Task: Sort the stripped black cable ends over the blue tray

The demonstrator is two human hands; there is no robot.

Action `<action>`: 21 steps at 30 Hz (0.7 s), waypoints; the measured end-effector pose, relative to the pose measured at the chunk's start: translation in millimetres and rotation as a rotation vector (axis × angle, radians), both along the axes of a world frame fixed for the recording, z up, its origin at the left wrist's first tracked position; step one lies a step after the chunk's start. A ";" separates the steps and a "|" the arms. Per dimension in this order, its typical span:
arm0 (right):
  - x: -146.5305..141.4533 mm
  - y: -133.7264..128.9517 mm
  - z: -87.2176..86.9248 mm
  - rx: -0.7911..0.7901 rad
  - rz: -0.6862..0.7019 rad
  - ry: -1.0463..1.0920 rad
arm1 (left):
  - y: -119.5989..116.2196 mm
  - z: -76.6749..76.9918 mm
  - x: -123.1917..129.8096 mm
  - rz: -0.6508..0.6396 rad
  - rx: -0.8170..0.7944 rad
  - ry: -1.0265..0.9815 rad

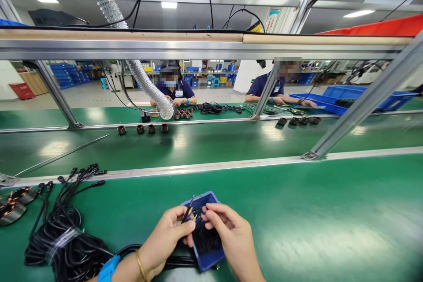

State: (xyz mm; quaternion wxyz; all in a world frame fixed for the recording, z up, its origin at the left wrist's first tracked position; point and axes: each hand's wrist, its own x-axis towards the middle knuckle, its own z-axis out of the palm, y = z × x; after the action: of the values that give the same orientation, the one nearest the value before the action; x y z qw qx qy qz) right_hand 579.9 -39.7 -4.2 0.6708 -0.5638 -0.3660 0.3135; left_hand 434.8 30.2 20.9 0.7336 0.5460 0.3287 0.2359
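Observation:
My left hand (pixel 170 231) is closed on the end of a black cable, whose thin coloured wires (pixel 191 213), yellow, blue and purple among them, fan out past the fingertips. Close beside it, the thumb and fingers of my right hand (pixel 233 231) are pinched together at the wire tips; whatever they grip is too small to name. Both hands are over a small blue bin (pixel 205 265) holding many small black pieces (pixel 206 238). Black cable (pixel 180 262) runs along the green table below my left wrist.
A tied bundle of black cables (pixel 77 246) lies at left beside copper-wound motor stators (pixel 13 211). Beyond a metal rail, more stators (pixel 151 128) sit on the green surface. Slanted metal posts (pixel 350 97) frame the bench. Two people (pixel 175 88) work opposite, near blue trays (pixel 350 97).

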 end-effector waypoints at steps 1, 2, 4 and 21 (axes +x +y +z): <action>-0.6 0.3 1.0 -0.020 0.010 0.043 | -0.2 0.5 -0.1 -0.011 -0.002 0.003; -1.2 0.4 1.8 -0.033 0.020 0.063 | -0.5 1.0 -0.2 -0.020 -0.003 0.004; -2.5 0.4 2.5 -0.040 0.031 0.068 | -0.7 1.4 -0.3 -0.028 -0.004 0.000; 13.5 -1.2 3.4 0.136 0.170 -0.468 | 1.3 -3.3 -1.1 -0.020 -0.023 -0.012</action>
State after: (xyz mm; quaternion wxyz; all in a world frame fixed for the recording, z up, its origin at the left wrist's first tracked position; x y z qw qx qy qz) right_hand 593.4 -40.9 -0.9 0.5756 -0.5415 -0.5776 0.2046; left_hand 433.7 31.5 17.7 0.7440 0.5395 0.3216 0.2279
